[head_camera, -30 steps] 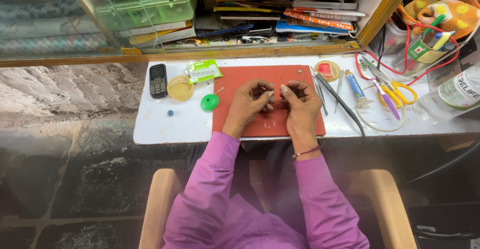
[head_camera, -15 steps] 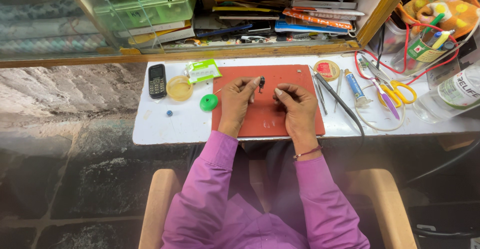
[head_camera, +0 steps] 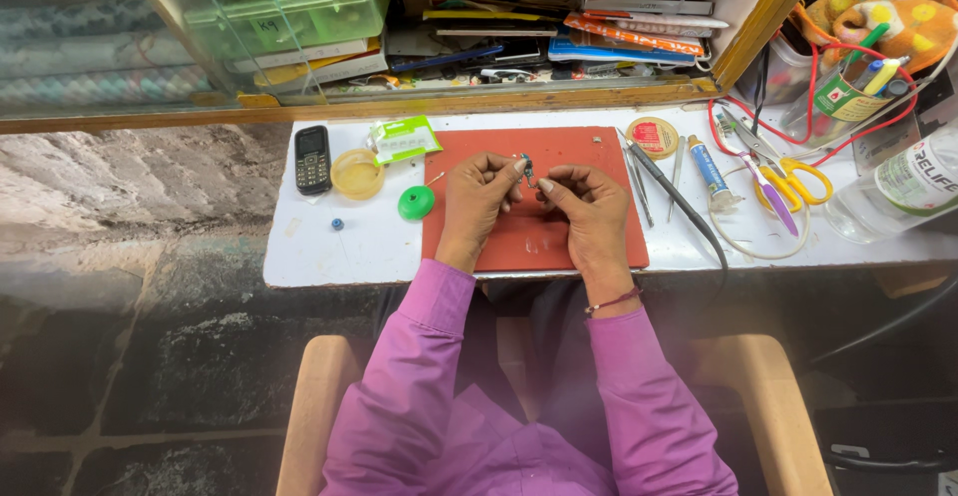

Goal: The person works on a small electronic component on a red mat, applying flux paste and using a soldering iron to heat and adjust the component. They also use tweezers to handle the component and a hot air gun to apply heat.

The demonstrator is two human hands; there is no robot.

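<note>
My left hand (head_camera: pixel 477 195) and my right hand (head_camera: pixel 589 207) meet over a red work mat (head_camera: pixel 559 242) on a white bench (head_camera: pixel 329 251). Between the fingertips of both hands sits a tiny dark part (head_camera: pixel 526 166), pinched by my left thumb and forefinger. My right hand's fingers curl close beside it, touching or nearly touching. Both arms wear purple sleeves, and a thin bracelet circles my right wrist.
Left of the mat lie a black phone (head_camera: pixel 312 158), a yellow dish (head_camera: pixel 356 173), a green cap (head_camera: pixel 415 202) and a green-white packet (head_camera: pixel 402 139). To the right are tweezers (head_camera: pixel 639 182), a round tin (head_camera: pixel 652 137), a blue tube (head_camera: pixel 710 170), scissors (head_camera: pixel 788 179) and cables. Books fill the shelf behind.
My left hand lifted towards the mat's upper part half a second ago, then came back. Both hands now join around the small part again.
</note>
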